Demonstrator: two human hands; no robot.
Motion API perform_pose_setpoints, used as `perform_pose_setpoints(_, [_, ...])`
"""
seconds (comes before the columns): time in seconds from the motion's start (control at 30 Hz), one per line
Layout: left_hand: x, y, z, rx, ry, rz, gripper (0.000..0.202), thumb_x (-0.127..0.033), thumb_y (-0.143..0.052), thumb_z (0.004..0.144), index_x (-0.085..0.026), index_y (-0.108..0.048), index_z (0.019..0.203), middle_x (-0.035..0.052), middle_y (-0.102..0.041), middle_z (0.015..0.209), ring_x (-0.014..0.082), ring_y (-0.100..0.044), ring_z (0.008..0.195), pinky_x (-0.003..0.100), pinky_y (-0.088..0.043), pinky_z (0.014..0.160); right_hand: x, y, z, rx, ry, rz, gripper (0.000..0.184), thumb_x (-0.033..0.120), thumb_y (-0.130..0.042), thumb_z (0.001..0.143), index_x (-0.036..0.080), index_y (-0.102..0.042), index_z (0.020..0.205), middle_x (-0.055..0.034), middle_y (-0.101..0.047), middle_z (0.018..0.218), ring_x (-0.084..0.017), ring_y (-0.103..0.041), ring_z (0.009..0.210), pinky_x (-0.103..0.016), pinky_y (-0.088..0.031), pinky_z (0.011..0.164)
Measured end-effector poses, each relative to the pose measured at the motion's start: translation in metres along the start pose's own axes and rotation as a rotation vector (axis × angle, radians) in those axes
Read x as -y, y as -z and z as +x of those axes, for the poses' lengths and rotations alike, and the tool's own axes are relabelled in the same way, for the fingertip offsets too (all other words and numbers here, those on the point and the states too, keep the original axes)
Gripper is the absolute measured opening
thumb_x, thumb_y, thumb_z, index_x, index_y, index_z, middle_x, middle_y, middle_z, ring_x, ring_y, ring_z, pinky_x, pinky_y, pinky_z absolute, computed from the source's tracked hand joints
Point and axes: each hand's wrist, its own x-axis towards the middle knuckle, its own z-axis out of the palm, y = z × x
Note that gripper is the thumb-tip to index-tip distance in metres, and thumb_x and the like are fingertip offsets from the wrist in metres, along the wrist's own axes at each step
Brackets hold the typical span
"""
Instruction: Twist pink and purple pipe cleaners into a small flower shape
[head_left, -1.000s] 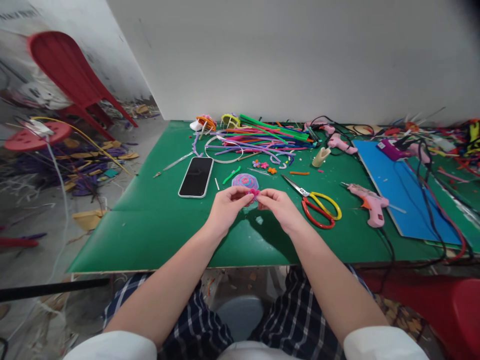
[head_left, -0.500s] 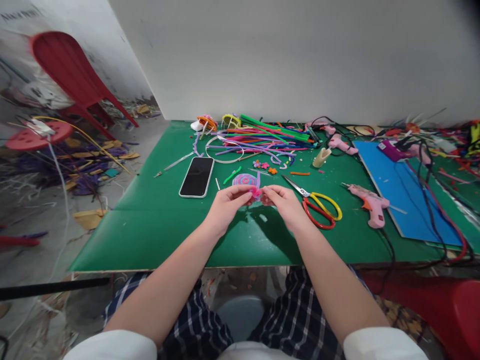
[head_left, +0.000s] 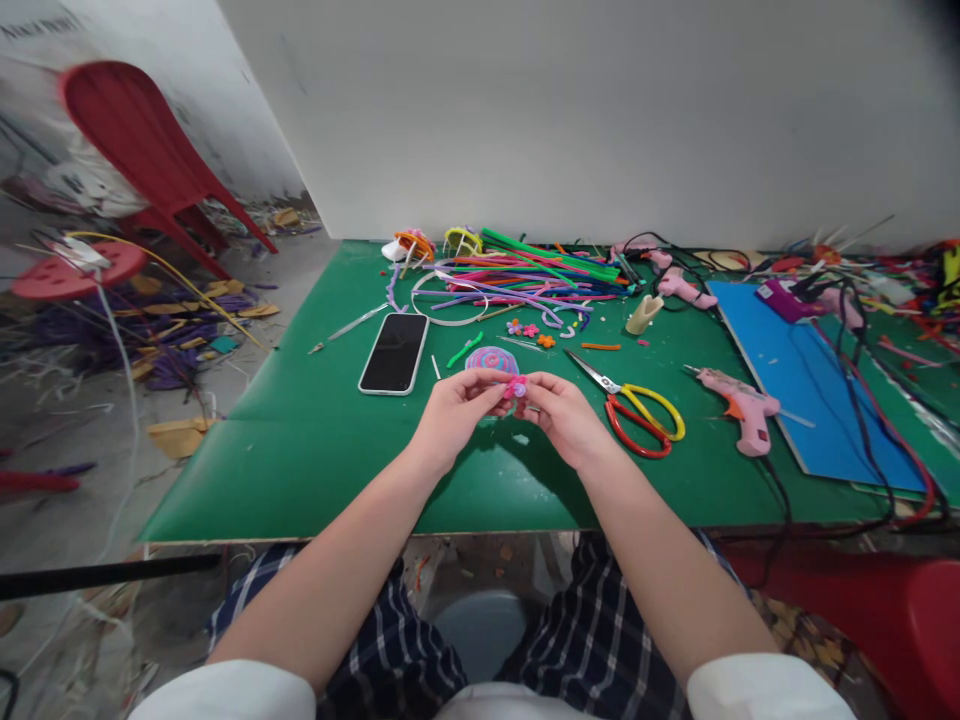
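Observation:
A small pink pipe-cleaner flower with a lilac centre (head_left: 517, 388) is pinched between the fingertips of both hands, a little above the table. My left hand (head_left: 463, 405) grips it from the left, thumb and fingers together. From the other side, my right hand (head_left: 564, 412) closes its thumb and forefinger on the lilac part. Just behind the fingers lies a round pink, blue and lilac pipe-cleaner coil (head_left: 491, 361), its near edge partly hidden. Scissors with one yellow and one red handle (head_left: 630, 396) lie open to the right of my right hand.
A phone (head_left: 394, 354) and a green pipe-cleaner piece (head_left: 465, 350) lie left. Small finished flowers (head_left: 531, 331) sit behind the coil. Pipe cleaners (head_left: 525, 275) are heaped at the back. A pink glue gun (head_left: 739, 405) rests right, its cord over the table edge, near a blue board (head_left: 817, 400).
The lilac strip that stuck up from the flower is now curled into a small lilac centre on it. My right hand has turned slightly, fingers closer to the flower.

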Motion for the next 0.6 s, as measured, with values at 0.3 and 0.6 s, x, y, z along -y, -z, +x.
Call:
perform_pose_setpoints(0.3, [0.0,-0.004,-0.003,-0.012,-0.121,0.092,0.025,-0.029,-0.068,0.066,-0.017,-0.066,0.088,0.0029,-0.067,0.082,0.0137,-0.06,0.075,0.027,-0.048,0.072,0.007,-0.012,-0.011,-0.102,0.301,-0.374,0.019,0.036,-0.062,0.069,0.019,-0.064,0.077,-0.0005,-0.063,0.074,-0.013,-0.056,0.068,-0.026,-0.044,0.068])
perform_pose_setpoints(0.6, [-0.008,0.006,-0.001,-0.163,-0.143,-0.028,0.02,-0.029,-0.067,0.067,-0.015,-0.065,0.081,0.0014,-0.064,0.07,0.0111,-0.058,0.064,0.022,-0.044,0.056,0.048,0.063,-0.018,-0.387,0.355,-1.341,0.024,0.036,-0.051,0.077,0.019,-0.065,0.086,-0.0062,-0.064,0.087,-0.019,-0.058,0.08,-0.032,-0.042,0.071])
